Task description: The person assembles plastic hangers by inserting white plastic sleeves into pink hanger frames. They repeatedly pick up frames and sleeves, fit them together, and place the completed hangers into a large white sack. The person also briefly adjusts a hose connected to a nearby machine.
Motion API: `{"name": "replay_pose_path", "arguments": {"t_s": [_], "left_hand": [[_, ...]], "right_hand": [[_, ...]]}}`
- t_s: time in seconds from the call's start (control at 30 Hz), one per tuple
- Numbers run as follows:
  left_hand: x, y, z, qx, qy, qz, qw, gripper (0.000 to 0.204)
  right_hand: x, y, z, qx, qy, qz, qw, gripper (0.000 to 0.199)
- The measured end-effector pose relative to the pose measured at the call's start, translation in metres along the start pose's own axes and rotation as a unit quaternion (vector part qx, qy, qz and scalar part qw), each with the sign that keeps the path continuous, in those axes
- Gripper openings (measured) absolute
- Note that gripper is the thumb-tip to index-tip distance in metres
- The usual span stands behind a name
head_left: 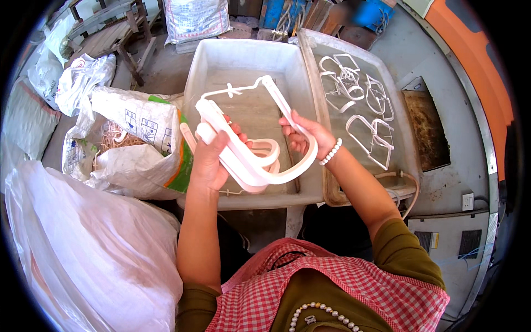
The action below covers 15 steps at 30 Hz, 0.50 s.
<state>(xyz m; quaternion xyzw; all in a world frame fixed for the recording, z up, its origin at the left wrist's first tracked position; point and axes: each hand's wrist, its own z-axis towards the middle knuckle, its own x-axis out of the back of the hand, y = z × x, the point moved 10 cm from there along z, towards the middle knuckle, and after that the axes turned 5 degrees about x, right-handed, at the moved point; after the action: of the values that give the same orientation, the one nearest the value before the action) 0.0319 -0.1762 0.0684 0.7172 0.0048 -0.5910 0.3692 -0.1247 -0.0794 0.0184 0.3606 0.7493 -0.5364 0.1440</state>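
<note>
My left hand [209, 163] is closed round a bundle of white U-shaped plastic parts [235, 152], stacked side by side. A thin moulded stem with a small cross-shaped nub [230, 90] runs between the upper ends. At the right, my right hand [306, 133] grips the curved white plastic arm [285, 108] with thumb and fingers. Both hands are above a pale plastic tub [200, 69]. To its right, several similar white looped parts [362, 141] lie in a second, shallower tub [412, 160] that seems to hold water.
On the left, an open woven sack [133, 119] holds tangled scraps. A large translucent plastic bag [94, 238] bulges in front of it. A grey machine housing with an orange panel [470, 61] stands at the right. Behind the tubs stands a white sack [196, 22]. A hose [412, 193] hangs by the second tub.
</note>
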Motion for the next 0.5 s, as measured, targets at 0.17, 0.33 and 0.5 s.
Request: {"name": "replay_pose_path", "arguments": {"t_s": [0.17, 0.33, 0.5], "left_hand": [[-0.012, -0.001, 0.000, 0.007, -0.036, 0.011, 0.999, 0.040], [-0.010, -0.024, -0.004, 0.070, -0.031, 0.187, 0.979, 0.044], [-0.036, -0.042, -0.016, 0.122, -0.066, 0.323, 0.936, 0.069]], "right_hand": [[0.014, -0.032, 0.005, 0.144, 0.128, -0.378, 0.905, 0.042], [-0.089, -0.073, -0.009, 0.450, 0.068, -0.669, 0.588, 0.048], [-0.121, -0.053, 0.011, 0.530, -0.052, -0.646, 0.548, 0.031]]}}
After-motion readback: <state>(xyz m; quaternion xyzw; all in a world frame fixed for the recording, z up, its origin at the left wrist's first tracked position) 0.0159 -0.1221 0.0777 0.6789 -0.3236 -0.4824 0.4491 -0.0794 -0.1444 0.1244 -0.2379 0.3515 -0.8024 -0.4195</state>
